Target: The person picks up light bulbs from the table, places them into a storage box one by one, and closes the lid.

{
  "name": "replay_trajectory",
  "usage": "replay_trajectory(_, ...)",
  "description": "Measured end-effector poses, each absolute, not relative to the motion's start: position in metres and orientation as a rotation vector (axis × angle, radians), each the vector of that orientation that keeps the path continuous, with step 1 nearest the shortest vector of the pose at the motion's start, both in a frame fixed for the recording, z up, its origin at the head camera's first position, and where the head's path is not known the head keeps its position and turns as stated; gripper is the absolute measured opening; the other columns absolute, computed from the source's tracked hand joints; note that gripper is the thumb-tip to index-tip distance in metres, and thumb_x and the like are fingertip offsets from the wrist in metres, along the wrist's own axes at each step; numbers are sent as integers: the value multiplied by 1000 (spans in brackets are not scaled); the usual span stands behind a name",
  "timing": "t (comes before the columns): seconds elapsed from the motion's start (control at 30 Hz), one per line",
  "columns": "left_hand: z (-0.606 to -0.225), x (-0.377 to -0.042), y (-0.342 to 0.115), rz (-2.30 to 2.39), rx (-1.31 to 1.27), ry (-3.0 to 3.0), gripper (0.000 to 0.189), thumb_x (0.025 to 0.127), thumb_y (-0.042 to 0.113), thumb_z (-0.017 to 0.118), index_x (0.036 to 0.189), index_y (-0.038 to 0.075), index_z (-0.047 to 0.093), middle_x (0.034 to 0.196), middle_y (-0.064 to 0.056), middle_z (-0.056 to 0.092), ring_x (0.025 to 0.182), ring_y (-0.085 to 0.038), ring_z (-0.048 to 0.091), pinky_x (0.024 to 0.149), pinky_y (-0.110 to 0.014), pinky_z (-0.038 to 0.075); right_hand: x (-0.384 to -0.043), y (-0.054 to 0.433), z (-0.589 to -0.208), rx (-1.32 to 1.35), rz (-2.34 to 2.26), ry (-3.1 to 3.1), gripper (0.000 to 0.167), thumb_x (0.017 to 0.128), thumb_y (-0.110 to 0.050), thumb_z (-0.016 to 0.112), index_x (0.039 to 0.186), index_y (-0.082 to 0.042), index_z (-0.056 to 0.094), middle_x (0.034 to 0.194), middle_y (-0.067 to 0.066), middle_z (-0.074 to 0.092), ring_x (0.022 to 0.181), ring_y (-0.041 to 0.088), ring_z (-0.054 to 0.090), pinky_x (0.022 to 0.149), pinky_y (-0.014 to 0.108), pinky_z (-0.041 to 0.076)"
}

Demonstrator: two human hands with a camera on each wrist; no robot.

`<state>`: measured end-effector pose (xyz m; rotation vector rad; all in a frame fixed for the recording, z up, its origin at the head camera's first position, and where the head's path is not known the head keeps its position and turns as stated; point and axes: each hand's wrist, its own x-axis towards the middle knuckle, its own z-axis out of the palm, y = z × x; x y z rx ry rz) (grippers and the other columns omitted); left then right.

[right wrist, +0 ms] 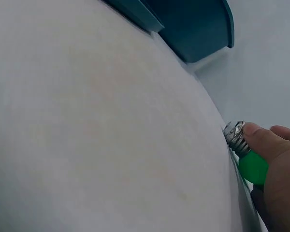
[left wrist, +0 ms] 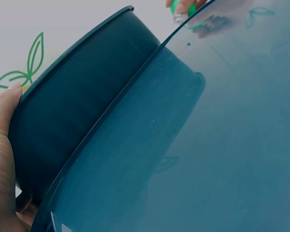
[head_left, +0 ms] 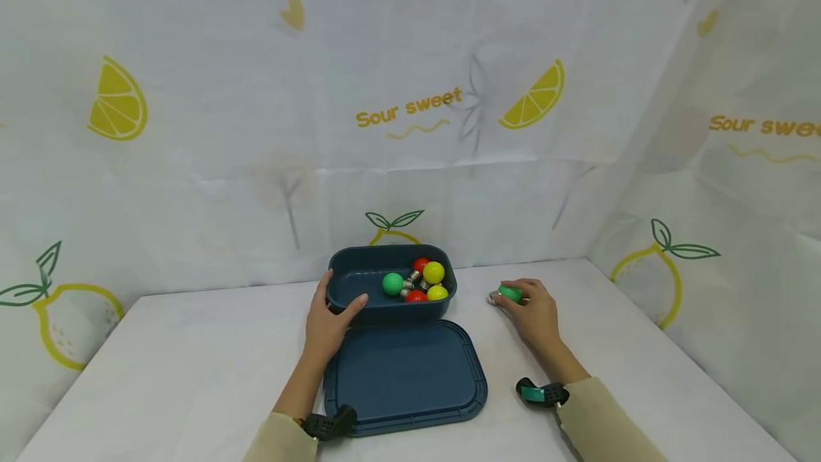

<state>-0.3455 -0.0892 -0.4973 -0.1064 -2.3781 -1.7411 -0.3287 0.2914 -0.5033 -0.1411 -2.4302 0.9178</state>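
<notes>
A dark blue plastic box [head_left: 391,314] stands near the back of the table. My left hand [head_left: 326,326] grips its left end, thumb at the front rim and fingers along the side. Inside lie several bulbs: a green bulb [head_left: 393,284], yellow bulbs [head_left: 433,272] and red bulbs [head_left: 417,296], with silver screw bases. To the right of the box, my right hand [head_left: 537,311] pinches another green light bulb [head_left: 509,294] close over the table. In the right wrist view the thumb lies by the metal base of that green bulb [right wrist: 253,166].
A flat dark blue lid [head_left: 410,376] lies on the white table directly in front of the box. The table [head_left: 192,362] ends at a white lemon-print curtain [head_left: 224,127] behind and at the right.
</notes>
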Motion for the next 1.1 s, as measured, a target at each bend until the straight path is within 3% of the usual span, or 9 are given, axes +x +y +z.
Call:
replay_trajectory(0.27, -496, -345, -90, -1738, -99, -2381, 95, 88, 49, 75, 162, 24, 22, 169, -14, 22, 153, -38, 29, 119, -61, 32, -334, 271, -498, -97, 949, -2451, 33, 85, -23, 83, 114, -9, 77, 121, 18, 67, 101, 31, 65, 84, 40, 55)
replay_trajectory(0.47, -498, -344, -88, -1729, -98, -2380, 95, 87, 48, 75, 162, 23, 23, 169, -14, 23, 154, -38, 27, 120, -62, 30, -331, 265, -495, -136, 981, -2516, 35, 86, -29, 81, 118, -14, 76, 88, 12, 70, 73, 17, 51, 65, 26, 40)
replay_trajectory(0.53, -499, -344, -87, -1729, -103, -2377, 94, 87, 48, 75, 162, 23, 23, 169, -13, 23, 154, -38, 27, 120, -62, 30, -329, 266, -496, -137, 988, -2520, 36, 87, -29, 81, 119, -14, 76, 89, 13, 71, 73, 15, 52, 64, 24, 40)
replay_trajectory(0.77, -500, -345, -86, -1733, -113, -2371, 95, 87, 49, 76, 162, 23, 23, 169, -13, 23, 154, -37, 26, 121, -62, 29, -328, 267, -498, -114, 1041, -2466, 32, 87, -25, 81, 118, -14, 77, 121, 14, 74, 94, 21, 66, 75, 22, 50)
replay_trajectory(1.0, -496, -345, -88, -1736, -114, -2370, 95, 87, 48, 76, 162, 22, 23, 168, -13, 23, 154, -38, 28, 120, -61, 31, -331, 266, -498, -99, 1099, -2427, 34, 87, -22, 81, 120, -13, 76, 126, 15, 72, 107, 27, 70, 79, 16, 51)
replay_trajectory(1.1, -496, -345, -89, -1739, -117, -2364, 95, 87, 47, 76, 162, 22, 23, 168, -14, 23, 153, -38, 29, 120, -61, 31, -332, 265, -499, -95, 1105, -2417, 35, 88, -20, 80, 122, -12, 75, 128, 16, 71, 108, 30, 71, 85, 26, 57)
